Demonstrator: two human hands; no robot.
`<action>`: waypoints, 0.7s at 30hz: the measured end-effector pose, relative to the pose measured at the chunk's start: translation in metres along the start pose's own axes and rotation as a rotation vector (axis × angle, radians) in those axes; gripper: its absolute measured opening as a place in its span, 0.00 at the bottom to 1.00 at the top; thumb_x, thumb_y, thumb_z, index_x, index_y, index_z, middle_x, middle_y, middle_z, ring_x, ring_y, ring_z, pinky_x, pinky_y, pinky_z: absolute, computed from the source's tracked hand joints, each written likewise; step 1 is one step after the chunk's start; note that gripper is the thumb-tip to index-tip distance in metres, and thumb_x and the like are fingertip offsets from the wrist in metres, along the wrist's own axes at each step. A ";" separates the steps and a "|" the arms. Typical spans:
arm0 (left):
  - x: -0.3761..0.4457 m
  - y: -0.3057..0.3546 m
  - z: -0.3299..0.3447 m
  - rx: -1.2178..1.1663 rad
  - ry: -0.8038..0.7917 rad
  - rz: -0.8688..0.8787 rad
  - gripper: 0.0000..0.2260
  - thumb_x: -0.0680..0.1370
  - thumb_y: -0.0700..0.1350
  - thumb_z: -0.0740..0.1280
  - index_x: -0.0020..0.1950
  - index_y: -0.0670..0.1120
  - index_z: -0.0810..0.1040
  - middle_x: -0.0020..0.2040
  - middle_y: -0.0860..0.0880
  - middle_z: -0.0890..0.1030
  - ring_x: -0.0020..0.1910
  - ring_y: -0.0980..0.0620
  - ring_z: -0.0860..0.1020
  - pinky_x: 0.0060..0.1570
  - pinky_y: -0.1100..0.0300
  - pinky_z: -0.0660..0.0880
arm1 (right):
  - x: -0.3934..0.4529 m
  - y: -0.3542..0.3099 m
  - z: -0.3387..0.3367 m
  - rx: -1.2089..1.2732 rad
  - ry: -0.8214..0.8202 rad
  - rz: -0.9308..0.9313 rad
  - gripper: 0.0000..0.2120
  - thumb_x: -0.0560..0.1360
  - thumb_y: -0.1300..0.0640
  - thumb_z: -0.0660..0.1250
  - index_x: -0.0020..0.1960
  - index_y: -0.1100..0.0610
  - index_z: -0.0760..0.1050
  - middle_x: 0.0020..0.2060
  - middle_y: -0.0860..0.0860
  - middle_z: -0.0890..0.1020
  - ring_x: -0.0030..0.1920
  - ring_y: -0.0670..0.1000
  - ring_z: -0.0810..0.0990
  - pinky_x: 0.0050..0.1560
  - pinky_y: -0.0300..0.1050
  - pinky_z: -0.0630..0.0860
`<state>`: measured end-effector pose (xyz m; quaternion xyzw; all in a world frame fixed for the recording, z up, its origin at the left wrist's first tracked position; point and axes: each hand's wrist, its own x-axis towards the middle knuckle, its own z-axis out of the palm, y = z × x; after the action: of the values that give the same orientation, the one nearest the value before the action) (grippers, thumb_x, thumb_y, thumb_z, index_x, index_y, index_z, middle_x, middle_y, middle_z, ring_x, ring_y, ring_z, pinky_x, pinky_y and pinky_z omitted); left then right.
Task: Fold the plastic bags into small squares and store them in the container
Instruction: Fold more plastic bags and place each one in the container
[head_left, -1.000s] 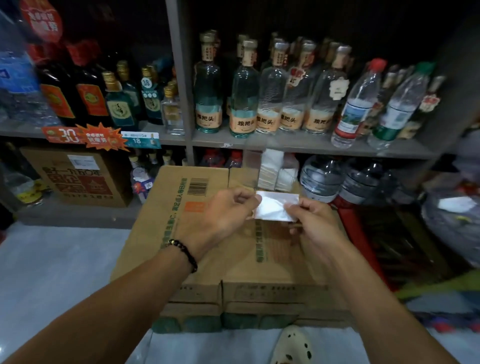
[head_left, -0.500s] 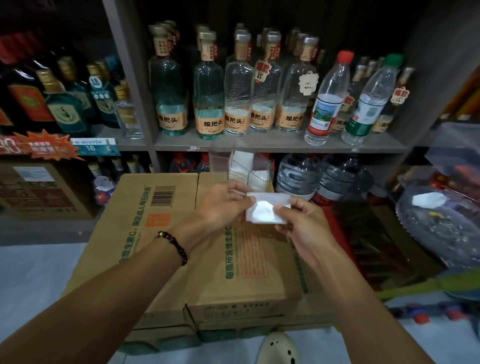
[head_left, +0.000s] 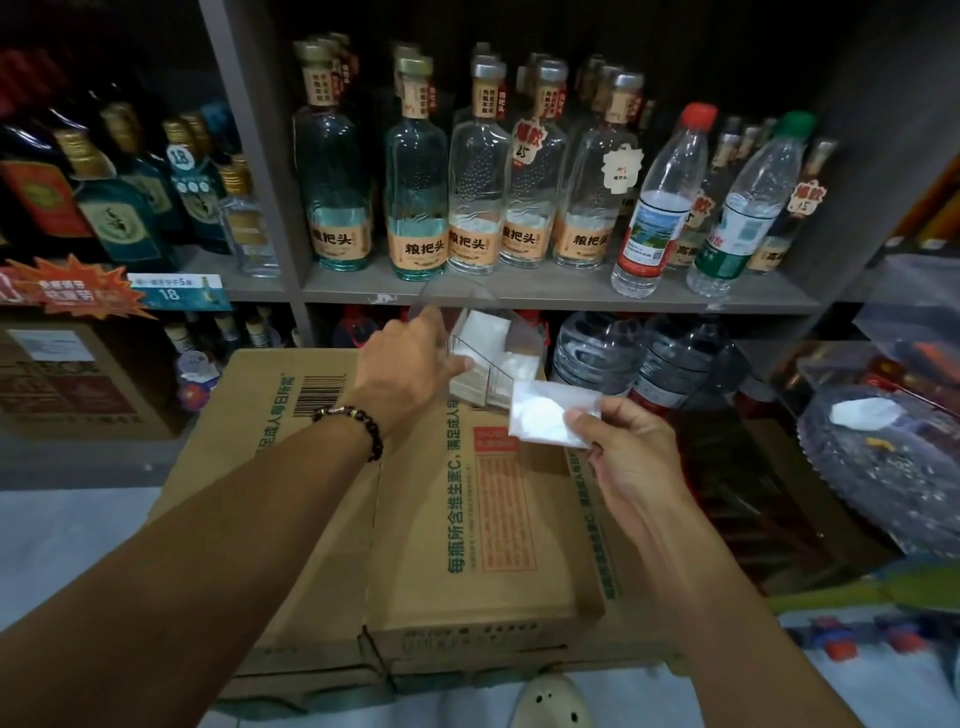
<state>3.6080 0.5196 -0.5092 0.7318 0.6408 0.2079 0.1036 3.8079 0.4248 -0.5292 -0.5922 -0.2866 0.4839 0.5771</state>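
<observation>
A folded white plastic bag, a small flat square, is pinched at its lower right corner by my right hand above the cardboard box. Just behind it a clear divided container stands at the far end of the box, holding several folded white squares. My left hand, with a bead bracelet on its wrist, reaches forward and grips the container's left wall, thumb at the front.
Grey shelves behind carry glass liquor bottles and plastic water bottles. Large water jugs stand below at the right. A clear plastic tub with a white scrap sits far right. A pale shoe is at the bottom edge.
My left hand has let go of the folded bag and moved forward to the container. The right hand alone now holds the bag, slightly lower and to the right.
</observation>
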 end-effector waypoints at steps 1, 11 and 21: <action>-0.005 -0.004 -0.002 -0.024 -0.010 0.012 0.18 0.73 0.60 0.71 0.50 0.48 0.72 0.47 0.46 0.82 0.46 0.45 0.80 0.49 0.49 0.78 | -0.003 -0.002 0.001 -0.017 -0.001 -0.021 0.08 0.71 0.70 0.73 0.47 0.61 0.81 0.46 0.61 0.86 0.52 0.64 0.84 0.58 0.62 0.79; -0.065 -0.036 -0.059 -0.132 -0.090 0.275 0.16 0.71 0.53 0.76 0.45 0.51 0.69 0.42 0.50 0.84 0.41 0.52 0.81 0.44 0.49 0.79 | -0.061 -0.018 0.016 -0.454 -0.042 -0.348 0.17 0.72 0.69 0.73 0.54 0.52 0.75 0.44 0.48 0.83 0.44 0.49 0.83 0.44 0.43 0.80; -0.091 -0.020 -0.124 -0.042 -0.104 0.416 0.16 0.70 0.53 0.76 0.45 0.53 0.69 0.41 0.53 0.82 0.40 0.56 0.79 0.42 0.57 0.76 | -0.102 -0.052 0.024 -0.691 0.003 -0.522 0.08 0.75 0.65 0.70 0.45 0.52 0.80 0.38 0.44 0.82 0.42 0.46 0.81 0.42 0.43 0.79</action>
<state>3.5273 0.4188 -0.4223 0.8556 0.4653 0.2002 0.1066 3.7600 0.3520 -0.4518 -0.6588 -0.5712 0.1964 0.4486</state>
